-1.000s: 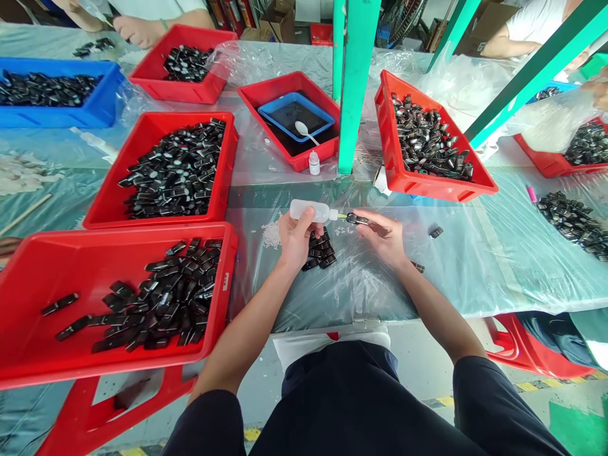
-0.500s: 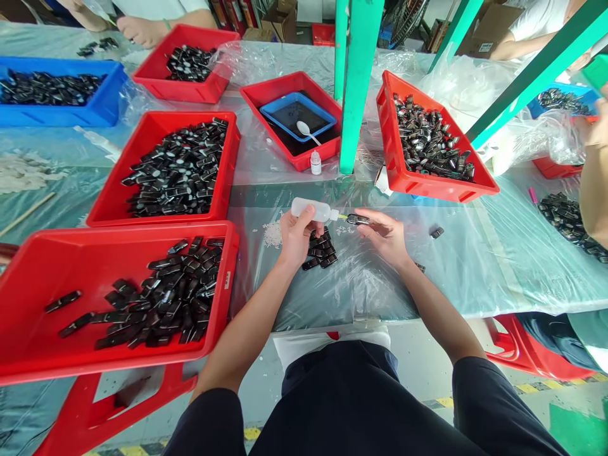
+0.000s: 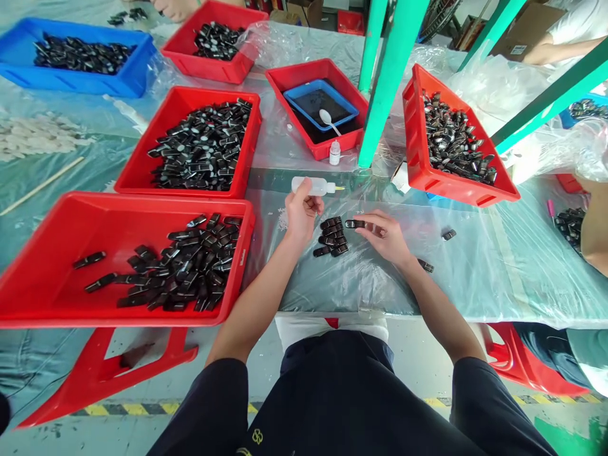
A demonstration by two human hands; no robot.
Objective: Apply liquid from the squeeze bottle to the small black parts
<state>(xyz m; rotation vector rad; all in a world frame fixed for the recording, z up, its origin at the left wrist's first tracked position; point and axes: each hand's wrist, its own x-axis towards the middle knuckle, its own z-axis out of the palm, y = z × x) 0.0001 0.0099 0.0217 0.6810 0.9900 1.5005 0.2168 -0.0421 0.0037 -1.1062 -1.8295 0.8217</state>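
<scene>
My left hand (image 3: pixel 303 208) is closed around a translucent squeeze bottle (image 3: pixel 314 185), whose thin yellowish tip points right. Between the fingertips of my right hand (image 3: pixel 384 234) is a small glossy black piece (image 3: pixel 354 223); its exact kind I cannot make out. The bottle's tip is apart from this piece. Just left of the held piece, a cluster of similar black pieces (image 3: pixel 332 237) lies in rows on the plastic-covered table (image 3: pixel 361 282). Tiny white bits (image 3: pixel 283 220) are scattered beside my left hand, partly hidden by it.
Red bins of black pieces stand left (image 3: pixel 190 196) and right (image 3: pixel 418 152). Behind my hands, a red bin (image 3: pixel 320 152) holds a blue tray (image 3: pixel 351 116) with a white spoon (image 3: pixel 325 117). A small white bottle (image 3: pixel 335 153) stands near a green post (image 3: pixel 380 114). Other people's arms show at the edges.
The bottle's tip has drawn up and away from the black piece. My right hand has lowered the piece toward the cluster. The whole view has shifted.
</scene>
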